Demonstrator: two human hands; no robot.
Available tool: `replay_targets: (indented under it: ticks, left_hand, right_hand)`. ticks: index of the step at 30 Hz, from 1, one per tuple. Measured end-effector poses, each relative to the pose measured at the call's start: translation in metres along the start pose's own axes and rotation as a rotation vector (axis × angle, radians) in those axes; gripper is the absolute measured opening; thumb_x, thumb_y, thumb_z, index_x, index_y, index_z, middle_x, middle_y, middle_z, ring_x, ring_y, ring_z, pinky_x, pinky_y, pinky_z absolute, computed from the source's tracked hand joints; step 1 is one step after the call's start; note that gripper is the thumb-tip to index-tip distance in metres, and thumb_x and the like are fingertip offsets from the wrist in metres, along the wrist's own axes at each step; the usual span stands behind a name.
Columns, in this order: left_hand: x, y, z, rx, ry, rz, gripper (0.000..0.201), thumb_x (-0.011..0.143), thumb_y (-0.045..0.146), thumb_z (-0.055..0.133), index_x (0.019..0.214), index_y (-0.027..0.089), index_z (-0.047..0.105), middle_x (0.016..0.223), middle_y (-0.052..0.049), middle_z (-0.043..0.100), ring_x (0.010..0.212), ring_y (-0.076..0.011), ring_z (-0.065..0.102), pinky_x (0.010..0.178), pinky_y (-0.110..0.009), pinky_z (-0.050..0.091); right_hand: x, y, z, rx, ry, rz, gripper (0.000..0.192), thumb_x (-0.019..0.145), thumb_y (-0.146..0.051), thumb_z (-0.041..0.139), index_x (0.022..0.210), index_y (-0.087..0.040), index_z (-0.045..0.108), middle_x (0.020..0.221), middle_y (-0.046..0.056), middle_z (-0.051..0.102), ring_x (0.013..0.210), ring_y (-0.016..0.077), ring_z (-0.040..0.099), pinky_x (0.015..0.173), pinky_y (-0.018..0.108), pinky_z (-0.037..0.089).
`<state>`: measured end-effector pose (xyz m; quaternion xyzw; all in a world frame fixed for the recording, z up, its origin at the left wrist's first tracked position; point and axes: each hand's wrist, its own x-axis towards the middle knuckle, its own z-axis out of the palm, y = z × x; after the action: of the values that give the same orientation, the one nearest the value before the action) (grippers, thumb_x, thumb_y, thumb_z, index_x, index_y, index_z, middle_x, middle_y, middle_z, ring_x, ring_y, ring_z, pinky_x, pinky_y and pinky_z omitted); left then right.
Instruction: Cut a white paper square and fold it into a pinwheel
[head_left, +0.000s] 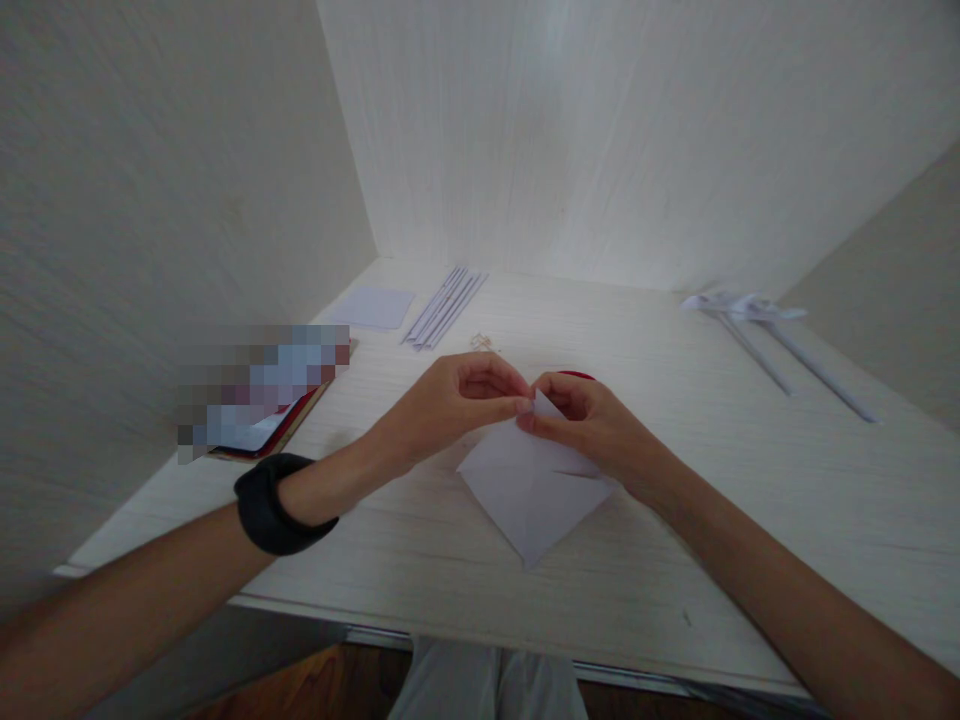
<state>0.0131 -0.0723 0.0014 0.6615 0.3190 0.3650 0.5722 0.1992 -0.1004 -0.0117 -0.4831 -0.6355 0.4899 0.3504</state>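
Observation:
A square sheet of white paper (531, 490) is turned cornerwise in front of me, with a cut or slit showing on its right side. My left hand (469, 395) pinches the paper's far corner between thumb and fingers. Close against it, my right hand (581, 410) grips the same corner, thumb and forefinger pressed together. The two hands' fingertips meet there and hide part of the corner. Behind my right hand shows the edge of a red object (577, 375), mostly covered. A black band (281, 505) is around my left wrist.
Several thin paper sticks (445, 308) lie at the back, beside a stack of paper squares (371, 307). Small brownish bits (484, 342) lie nearer. A phone-like device (262, 420), partly blurred, leans at the left wall. Paper pinwheels on rolled sticks (814, 370) rest at the right.

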Motion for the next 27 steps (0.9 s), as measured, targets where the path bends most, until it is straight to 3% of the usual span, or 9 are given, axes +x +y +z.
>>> replay_targets:
  ticks: [10, 18, 27]
  left_hand:
    - [0.0009, 0.0032, -0.0011, -0.015, -0.008, -0.029, 0.01, 0.07, 0.01, 0.073, 0.079, 0.015, 0.07, 0.079, -0.002, 0.073, 0.076, -0.013, 0.069, 0.077, -0.028, 0.054]
    - [-0.002, 0.0063, -0.0001, 0.027, -0.026, -0.068, 0.011, 0.072, 0.009, 0.07, 0.082, 0.015, 0.07, 0.085, -0.005, 0.074, 0.079, -0.0154, 0.069, 0.076, -0.03, 0.052]
    - [-0.0013, 0.0041, 0.0008, 0.006, -0.053, -0.052, 0.008, 0.074, 0.01, 0.068, 0.08, 0.014, 0.066, 0.081, 0.001, 0.067, 0.078, -0.0101, 0.063, 0.075, -0.023, 0.048]
  right_hand:
    - [-0.0037, -0.0084, 0.0026, 0.083, 0.024, 0.039, 0.018, 0.074, -0.035, 0.068, 0.077, -0.02, 0.058, 0.072, -0.002, 0.054, 0.059, 0.011, 0.05, 0.047, 0.022, 0.035]
    - [-0.005, -0.0101, 0.0011, 0.235, 0.03, 0.076, 0.02, 0.068, -0.029, 0.073, 0.079, -0.019, 0.059, 0.076, -0.002, 0.058, 0.064, 0.0107, 0.053, 0.053, 0.023, 0.039]
    - [-0.002, -0.0077, 0.0011, 0.248, 0.005, 0.083, 0.022, 0.065, -0.028, 0.076, 0.08, -0.019, 0.061, 0.08, -0.001, 0.061, 0.071, 0.0131, 0.056, 0.06, 0.025, 0.042]
